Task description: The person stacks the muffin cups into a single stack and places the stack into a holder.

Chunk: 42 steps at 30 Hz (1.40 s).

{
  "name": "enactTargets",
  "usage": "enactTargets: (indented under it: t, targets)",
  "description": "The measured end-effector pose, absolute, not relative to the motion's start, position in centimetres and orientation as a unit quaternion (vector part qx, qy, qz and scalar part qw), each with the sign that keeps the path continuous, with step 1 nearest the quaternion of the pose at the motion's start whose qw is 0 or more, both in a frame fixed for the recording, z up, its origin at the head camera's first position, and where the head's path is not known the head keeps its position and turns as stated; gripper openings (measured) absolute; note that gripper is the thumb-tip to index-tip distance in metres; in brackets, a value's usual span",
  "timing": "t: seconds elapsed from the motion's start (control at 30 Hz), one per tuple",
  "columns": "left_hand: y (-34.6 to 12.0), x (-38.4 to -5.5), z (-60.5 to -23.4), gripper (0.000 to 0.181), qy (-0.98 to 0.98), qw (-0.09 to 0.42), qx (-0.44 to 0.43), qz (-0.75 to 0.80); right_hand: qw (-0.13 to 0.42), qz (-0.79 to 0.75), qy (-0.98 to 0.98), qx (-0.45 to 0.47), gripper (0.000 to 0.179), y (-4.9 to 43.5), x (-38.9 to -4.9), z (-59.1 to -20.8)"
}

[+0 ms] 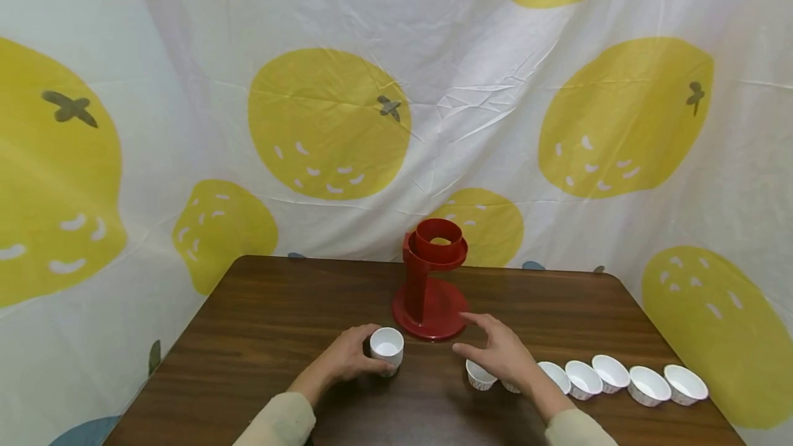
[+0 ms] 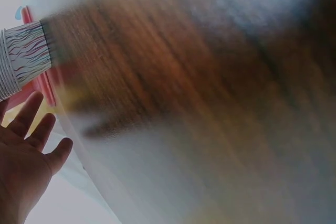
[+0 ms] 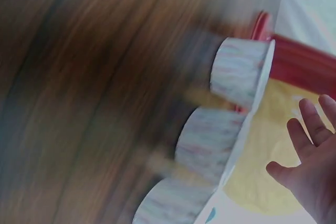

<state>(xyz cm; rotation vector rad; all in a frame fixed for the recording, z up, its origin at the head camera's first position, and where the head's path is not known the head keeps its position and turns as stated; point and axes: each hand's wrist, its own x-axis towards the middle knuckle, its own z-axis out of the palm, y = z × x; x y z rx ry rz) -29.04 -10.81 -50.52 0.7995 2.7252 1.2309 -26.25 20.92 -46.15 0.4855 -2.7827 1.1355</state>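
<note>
While the person's left grip [image 1: 352,355] holds a stack of white cups [image 1: 387,353] just below the middle of the frame, with the thumb on the near side and fingers on the far side, the right grip [image 1: 504,353] is open to its right, thumb and index finger spread apart and holding nothing. The stack is upright, mouth up; in the left wrist view, at the upper left, several nested rims show and wavy coloured lines run round the wall, while the other fingers of that grip spread loosely below it.

Beneath and beyond the right grip, a row of white cups [image 1: 584,380] runs to the lower right of the frame, seven in sight, all mouth up, two of them partly hidden by the hand and wrist. The right wrist view shows three cups side by side, their streaked pattern blurred.

Near both grips, a little above centre-bottom, a red stand [image 1: 417,291] rises from a round base to a ring at its top. All this rests on a dark wood-grain bench [image 1: 297,315]. Pale sleeves [image 1: 281,420] enter at the bottom edge, and a white cloth [image 1: 458,40] printed with yellow lemons fills the upper frame.
</note>
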Motion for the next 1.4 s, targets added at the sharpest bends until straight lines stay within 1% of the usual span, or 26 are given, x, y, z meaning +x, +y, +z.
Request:
enactTargets:
  t: [0.37,0.5,0.7,0.87,1.1,1.23,1.4]
  targets:
    - [-10.7,-29.1,-50.5,0.060,0.881,0.028,0.257,0.396,0.029,0.321,-0.929,0.181,0.064,25.1,-25.5,-47.1]
    - [-10.8,-29.1,-50.5,0.060,0.882,0.026,0.256,0.395,0.037,0.299,-0.934,0.192,0.066,25.7,-25.5,-47.9]
    - [-10.8,-29.1,-50.7,0.060,0.885,0.019,0.254,0.389,0.042,0.267,-0.940,0.207,0.072,25.6,-25.7,-48.9]
    - [-10.9,-29.1,-50.6,0.061,0.884,0.024,0.254,0.391,0.030,0.260,-0.943,0.205,0.075,25.4,-25.5,-49.3]
    - [-10.7,-29.2,-50.7,0.060,0.882,0.032,0.254,0.395,0.008,0.256,-0.948,0.191,0.067,25.4,-25.4,-49.3]
    - [-10.8,-29.3,-50.8,0.061,0.882,0.031,0.251,0.397,0.017,0.259,-0.947,0.188,0.065,25.0,-25.6,-49.1]
    - [-11.0,-29.3,-50.9,0.061,0.882,0.028,0.252,0.397,0.047,0.267,-0.941,0.204,0.063,24.0,-26.0,-48.6]
